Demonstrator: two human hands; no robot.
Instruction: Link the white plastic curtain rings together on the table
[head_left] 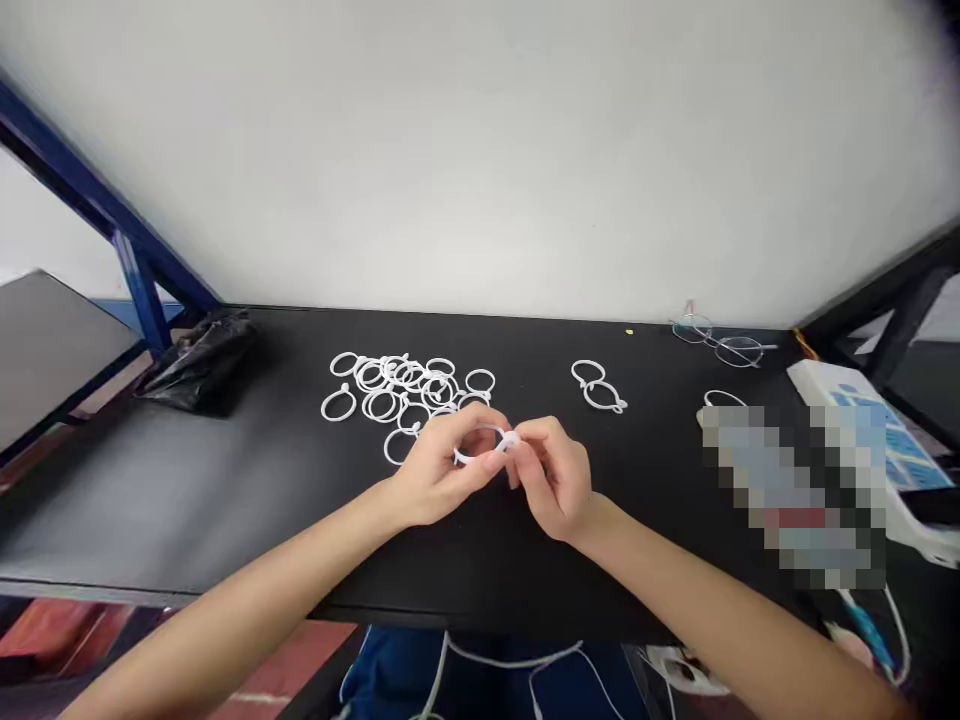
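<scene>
Closest in, two bare forearms [690,600] come up from seven and five o'clock, and here's the work: one white ring [463,459] in hand, a loose cluster of rings [390,372] at ten o'clock, an overlapping pair of rings [589,386] at two. Which batch is finished? Can't tell! The left hand [435,468] curls thumb and fingers around the ring; the right hand [561,480] pinches, fingertips nearly together, at the small tab [511,438] on its three o'clock side.

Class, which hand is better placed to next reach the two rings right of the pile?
Probably the right hand: it's nearer those two rings, while the left hand is nearer the pile. Both hold one white ring.
</scene>
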